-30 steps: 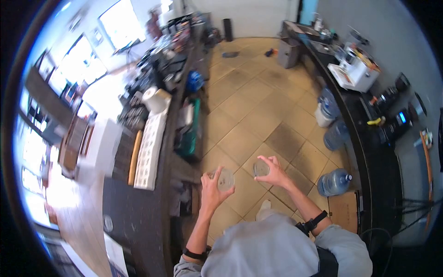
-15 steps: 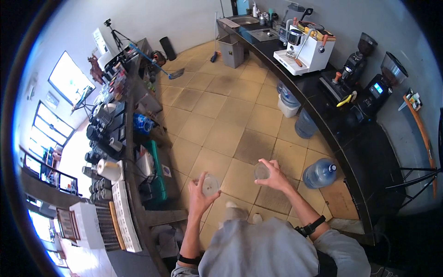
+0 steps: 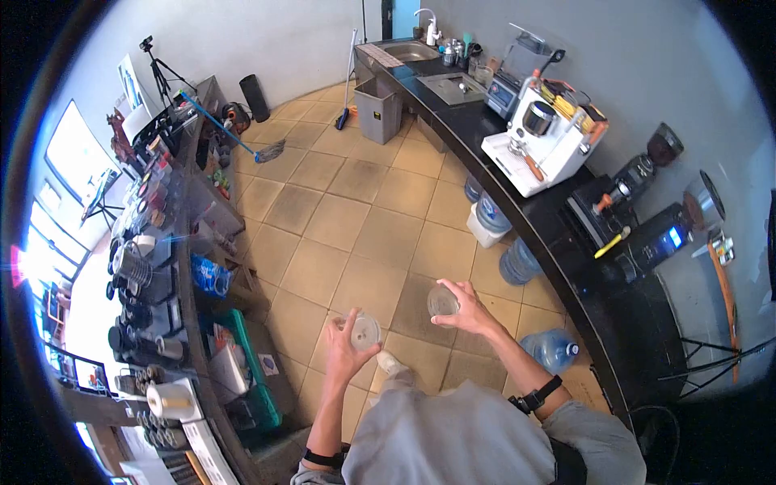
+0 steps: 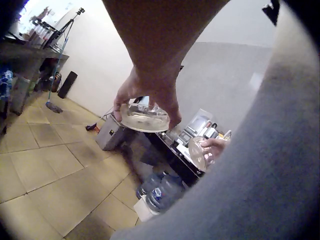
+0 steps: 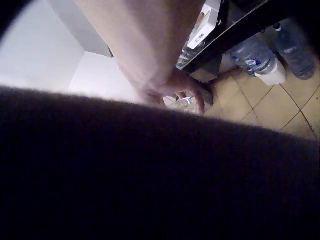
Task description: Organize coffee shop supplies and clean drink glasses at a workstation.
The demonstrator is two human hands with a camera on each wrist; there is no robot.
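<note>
Clear glasses (image 3: pixel 365 331) still in both hands, counter (image 3: pixel 566 234) now nearer.

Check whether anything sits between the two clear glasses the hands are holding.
Nothing visible does. The left hand grips one clear round glass, the right hand grips the other clear glass, and only bare tan tiled floor shows in the gap between them.

I can read no text here. The labels on the water bottles (image 5: pixel 252 56) under the counter are blurred, the grinder's lit display (image 3: pixel 672 236) is too small, and the packets on the shelf (image 3: pixel 153 267) show no legible print.
</note>
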